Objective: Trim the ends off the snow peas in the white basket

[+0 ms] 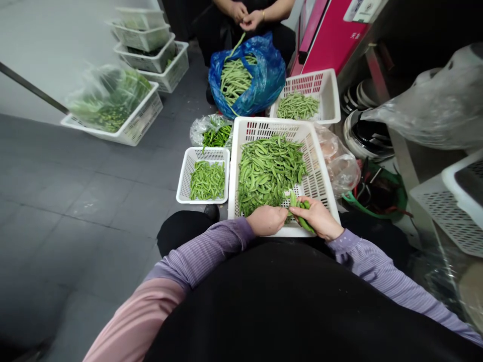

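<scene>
A large white basket (324, 173) in front of me holds a heap of flat green pea pods (269, 168). Over its near edge, my right hand (317, 217) is closed round several green pods (305, 216). My left hand (268, 220) is closed beside it, its fingertips pinched at the end of a pod that my right hand also touches. To the left stands a smaller white basket (180, 176) with more green pods (207, 181) in it.
A person's hands (249, 16) hold a long bean beyond a blue bag (269, 75) of long beans. A white basket (332, 95) of cut beans stands behind mine. Bagged greens (113, 98) and stacked baskets (151, 55) are at the left, a green bag (392, 198) at the right.
</scene>
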### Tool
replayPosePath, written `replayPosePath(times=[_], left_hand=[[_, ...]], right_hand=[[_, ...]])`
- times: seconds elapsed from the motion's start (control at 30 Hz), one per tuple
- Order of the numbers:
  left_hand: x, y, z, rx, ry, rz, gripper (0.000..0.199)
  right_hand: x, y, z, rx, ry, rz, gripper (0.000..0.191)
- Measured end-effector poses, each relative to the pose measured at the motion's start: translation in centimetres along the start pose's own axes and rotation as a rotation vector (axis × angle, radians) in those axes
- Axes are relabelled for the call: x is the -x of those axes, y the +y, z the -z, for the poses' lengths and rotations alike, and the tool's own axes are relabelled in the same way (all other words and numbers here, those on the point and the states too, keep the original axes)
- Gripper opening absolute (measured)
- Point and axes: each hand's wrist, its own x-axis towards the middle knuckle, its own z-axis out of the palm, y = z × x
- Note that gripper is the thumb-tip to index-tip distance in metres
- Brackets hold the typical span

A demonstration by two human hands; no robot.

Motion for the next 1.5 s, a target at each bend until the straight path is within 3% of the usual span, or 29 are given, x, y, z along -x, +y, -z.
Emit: replayPosePath(times=[0.1, 0.2, 0.27, 0.4, 0.47, 0.57, 0.63, 0.73, 0.83, 0.93, 1.07, 1.13, 1.23, 1.33, 1.43, 1.5], left_hand=[[-0.1, 0.4, 0.0, 0.027, -0.051, -0.085, 0.022], [-0.6, -0.3, 0.1, 0.088, -0.037, -0.025, 0.02], [-1.0, -1.6, 0.3, 0.138, 0.025, 0.109, 0.023], [-1.5, -4.8, 1.0, 0.174, 0.161, 0.524, 0.031], [-1.5, -5.2, 0.9, 0.163, 0.135, 0.593, 0.029], [-1.1, -3.7, 0.3, 0.136, 0.064, 0.382, 0.049], [-1.0, -2.0, 0.0, 0.093, 0.085, 0.242, 0.057], [-1.0, -0.6, 0.1, -0.005, 0.088, 0.116, 0.044], [-1.1, -0.8, 0.5, -0.086, -0.003, 0.017, 0.033], [-1.0, -1.3, 0.8, -0.108, -0.066, -0.029, 0.031], [-0.9, -1.3, 0.9, -0.06, -0.174, -0.05, 0.027], [-1.0, -1.3, 1.1, 0.015, -0.202, -0.034, 0.024], [-1.2, -1.9, 1.6, 0.19, -0.129, 0.037, 0.022], [-0.8, -2.4, 2.3, 0.549, -0.06, 0.098, 0.018], [-0.1, -1.8, 2.6, 1.037, -0.222, 0.1, 0.017], [0.1, -1.2, 2.6, 1.29, -0.269, 0.096, 0.021]], right_hand=[[0.2, 0.2, 0.6, 0.092, -0.12, -0.06, 0.038], [0.1, 0.1, 1.0, 0.074, -0.17, -0.097, 0.038], [-0.1, -0.1, 1.6, 0.042, -0.213, -0.12, 0.038], [-0.3, -0.3, 3.7, 0.024, -0.389, -0.216, 0.038], [-0.3, 0.1, 4.7, -0.002, -0.445, -0.241, 0.038], [-0.2, 0.6, 5.1, -0.068, -0.467, -0.244, 0.039], [-0.3, 0.9, 4.8, -0.093, -0.494, -0.27, 0.039], [-0.7, 1.0, 4.2, -0.104, -0.55, -0.317, 0.04], [-1.5, 1.0, 4.1, -0.052, -0.601, -0.332, 0.042], [-2.3, 0.5, 4.2, 0.206, -0.56, -0.274, 0.041], [-2.9, -1.1, 2.9, 0.798, -0.419, 0.032, 0.029], [-2.9, -1.9, 1.7, 1.004, -0.435, 0.204, 0.023], [-2.7, -2.1, 0.6, 1.103, -0.399, 0.384, 0.013], [-2.2, -1.7, 1.1, 0.896, -0.345, 0.419, 0.017], [-1.4, -1.3, 2.0, 0.613, -0.527, 0.323, 0.025], [-1.0, -1.0, 2.1, 0.44, -0.558, 0.28, 0.026]])
